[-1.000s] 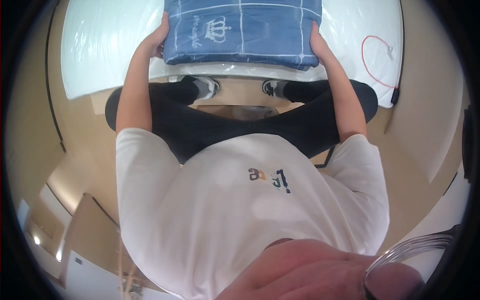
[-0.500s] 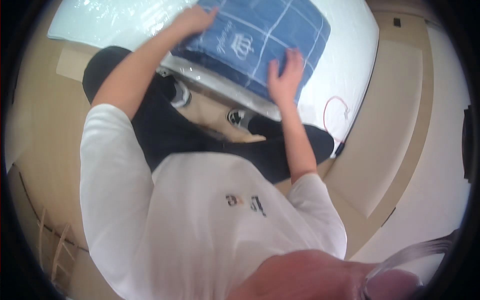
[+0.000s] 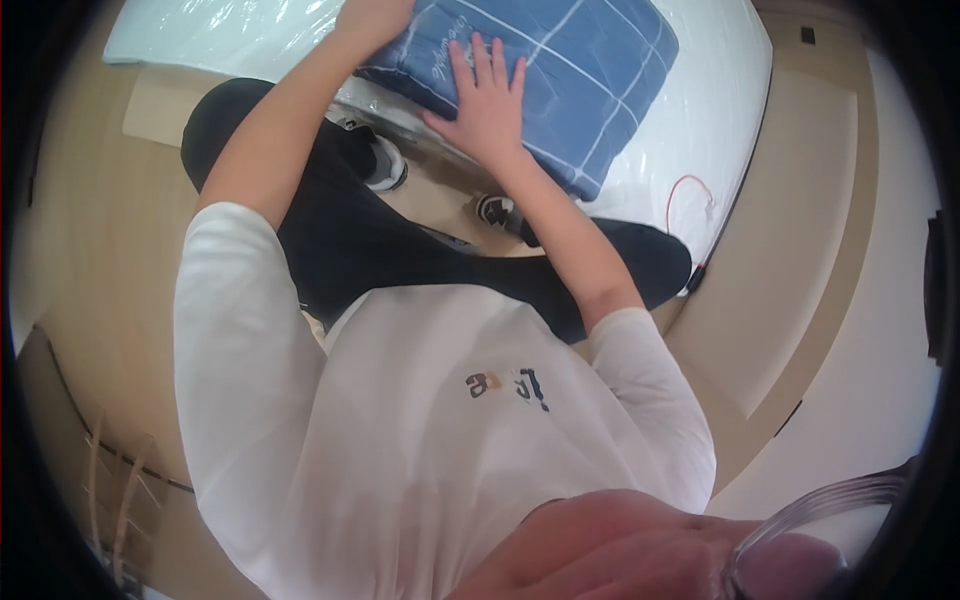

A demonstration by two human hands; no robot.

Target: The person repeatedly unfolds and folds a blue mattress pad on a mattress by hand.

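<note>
The folded blue cloth bundle with white checked lines (image 3: 590,85) lies on the white, plastic-covered flat surface (image 3: 705,120), at its near side. The right hand (image 3: 488,112) is open, with fingers spread over the near left part of the bundle. The left hand (image 3: 376,18) is at the bundle's left edge; I cannot tell if it grips.
</note>
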